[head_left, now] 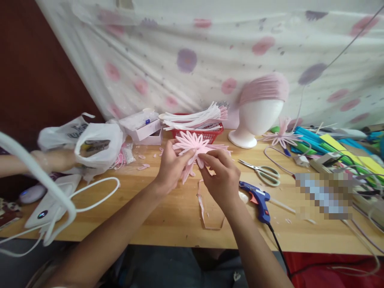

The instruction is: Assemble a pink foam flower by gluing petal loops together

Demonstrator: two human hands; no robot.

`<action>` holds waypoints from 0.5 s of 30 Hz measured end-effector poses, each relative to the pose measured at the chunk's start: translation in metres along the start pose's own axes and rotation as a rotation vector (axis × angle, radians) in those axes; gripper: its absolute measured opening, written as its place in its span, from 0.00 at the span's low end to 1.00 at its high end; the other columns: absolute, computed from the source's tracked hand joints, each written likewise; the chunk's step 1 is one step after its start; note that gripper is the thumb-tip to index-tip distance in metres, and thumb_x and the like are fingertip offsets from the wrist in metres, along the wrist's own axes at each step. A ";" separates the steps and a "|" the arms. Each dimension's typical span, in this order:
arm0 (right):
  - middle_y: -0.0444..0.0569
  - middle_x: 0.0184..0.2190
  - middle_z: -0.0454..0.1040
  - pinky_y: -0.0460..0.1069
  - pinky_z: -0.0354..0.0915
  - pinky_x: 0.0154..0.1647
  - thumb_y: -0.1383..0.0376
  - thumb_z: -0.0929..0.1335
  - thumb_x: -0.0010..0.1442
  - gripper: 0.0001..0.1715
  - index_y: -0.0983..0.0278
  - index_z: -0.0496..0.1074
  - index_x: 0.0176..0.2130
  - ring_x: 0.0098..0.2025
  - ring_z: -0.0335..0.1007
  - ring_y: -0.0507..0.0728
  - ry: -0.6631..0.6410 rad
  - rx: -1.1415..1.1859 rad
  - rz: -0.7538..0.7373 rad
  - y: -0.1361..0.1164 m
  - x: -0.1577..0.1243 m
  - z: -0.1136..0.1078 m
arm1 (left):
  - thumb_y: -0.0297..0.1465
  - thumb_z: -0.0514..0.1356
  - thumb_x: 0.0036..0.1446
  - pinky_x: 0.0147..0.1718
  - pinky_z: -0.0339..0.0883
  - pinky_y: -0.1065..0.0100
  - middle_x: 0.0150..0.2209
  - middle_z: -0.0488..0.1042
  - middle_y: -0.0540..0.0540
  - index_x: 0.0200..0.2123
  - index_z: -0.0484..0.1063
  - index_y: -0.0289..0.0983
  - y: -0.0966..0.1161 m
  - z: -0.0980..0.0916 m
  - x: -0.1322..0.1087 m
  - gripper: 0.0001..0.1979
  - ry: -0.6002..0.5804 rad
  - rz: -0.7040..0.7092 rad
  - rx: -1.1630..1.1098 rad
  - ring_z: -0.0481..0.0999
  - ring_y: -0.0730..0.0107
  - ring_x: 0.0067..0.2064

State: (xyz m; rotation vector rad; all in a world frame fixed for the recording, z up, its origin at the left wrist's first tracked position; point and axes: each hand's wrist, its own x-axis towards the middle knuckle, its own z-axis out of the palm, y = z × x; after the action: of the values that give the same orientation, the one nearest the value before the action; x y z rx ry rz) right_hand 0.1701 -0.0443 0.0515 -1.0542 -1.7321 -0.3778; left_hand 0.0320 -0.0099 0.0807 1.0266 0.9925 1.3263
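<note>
On my feed I see a pale-pink flower [193, 141]. Far: wht curtain [210, 52] w/ pink & purple floral print, red basket [221, 129], wht mannequin head [261, 116] w/ dusty-pink wrap [264, 89]. Right: dk-blue glue gun [263, 206] w/ red trigger [254, 198], grey-green scissors handles [276, 171]. Left: wht plastic bag [109, 158]. Near: lt-brown wood-grain table [174, 226].
</note>
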 end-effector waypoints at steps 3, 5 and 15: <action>0.50 0.34 0.77 0.49 0.68 0.36 0.74 0.68 0.66 0.10 0.62 0.78 0.42 0.36 0.72 0.55 0.027 -0.095 -0.082 -0.002 -0.002 0.000 | 0.32 0.70 0.50 0.24 0.70 0.74 0.39 0.79 0.48 0.48 0.65 0.37 -0.003 0.001 -0.001 0.24 -0.008 0.013 0.014 0.79 0.73 0.30; 0.49 0.33 0.77 0.48 0.66 0.35 0.75 0.69 0.66 0.11 0.62 0.78 0.43 0.35 0.70 0.54 0.030 -0.164 -0.141 -0.001 -0.003 0.000 | 0.31 0.70 0.51 0.26 0.71 0.73 0.39 0.79 0.48 0.48 0.65 0.38 -0.005 0.002 -0.002 0.23 -0.005 0.020 0.002 0.79 0.72 0.31; 0.49 0.33 0.77 0.48 0.62 0.34 0.75 0.69 0.65 0.12 0.62 0.77 0.46 0.33 0.66 0.54 0.026 -0.210 -0.240 0.004 -0.007 0.002 | 0.27 0.68 0.51 0.36 0.73 0.69 0.36 0.78 0.50 0.48 0.62 0.38 -0.014 0.002 0.001 0.24 -0.024 0.153 0.017 0.81 0.69 0.36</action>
State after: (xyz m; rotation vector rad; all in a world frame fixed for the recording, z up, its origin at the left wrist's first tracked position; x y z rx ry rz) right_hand 0.1730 -0.0444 0.0435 -0.9846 -1.8294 -0.7357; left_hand 0.0374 -0.0083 0.0680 1.1478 0.9230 1.4285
